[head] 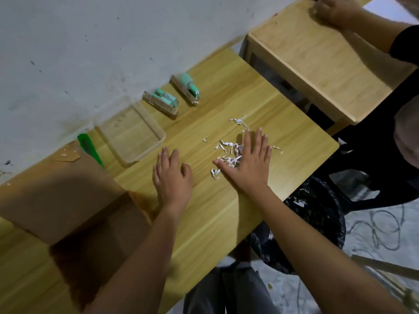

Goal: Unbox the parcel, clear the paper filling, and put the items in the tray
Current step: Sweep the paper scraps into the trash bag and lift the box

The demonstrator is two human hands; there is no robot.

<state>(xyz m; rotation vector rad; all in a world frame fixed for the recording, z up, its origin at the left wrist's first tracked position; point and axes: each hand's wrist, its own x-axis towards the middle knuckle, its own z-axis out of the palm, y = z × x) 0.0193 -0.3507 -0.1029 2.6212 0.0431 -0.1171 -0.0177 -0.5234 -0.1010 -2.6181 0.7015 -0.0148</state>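
An open cardboard box (68, 207) stands on the wooden table (226, 211) at the left. My left hand (172, 175) lies flat on the table just right of the box, fingers straight, holding nothing. My right hand (249, 159) presses flat onto a scatter of white shredded paper (229, 152). A clear plastic tray (131, 134) sits by the wall with nothing in it. Two packaged items with teal contents lie beyond the tray, one (162, 103) close to it and one (188, 87) farther right.
A green utility knife (87, 148) lies between the box and the tray. A bin lined with a black bag (317, 220) stands below the table's right edge. Another person's hand (333, 10) rests on a second wooden table (317, 64) at the upper right.
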